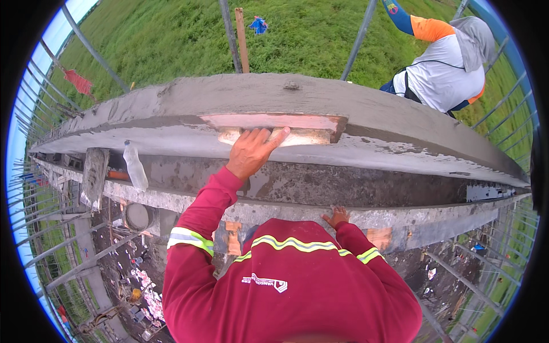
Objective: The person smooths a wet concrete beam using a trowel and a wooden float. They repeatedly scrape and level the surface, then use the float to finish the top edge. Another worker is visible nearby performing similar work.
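Note:
My left hand [253, 150] holds a long wooden float [323, 123] by its pale handle, with the float against the freshly plastered upper edge of the curved concrete wall [189, 94]. Below it, the wall's inner face is pale and patchy with grey mortar. My right hand [336, 218] lies with fingers spread on the near concrete ledge [406, 216], holding nothing. A narrow, dark channel [314, 180] runs between the wall and this ledge.
A clear plastic bottle [134, 166] and a weathered board [94, 177] stand at the left. A co-worker [434, 74] leans beyond the wall at upper right. Grass [160, 40], upright scaffold poles [229, 34] and a littered lower area [137, 286] surround the work.

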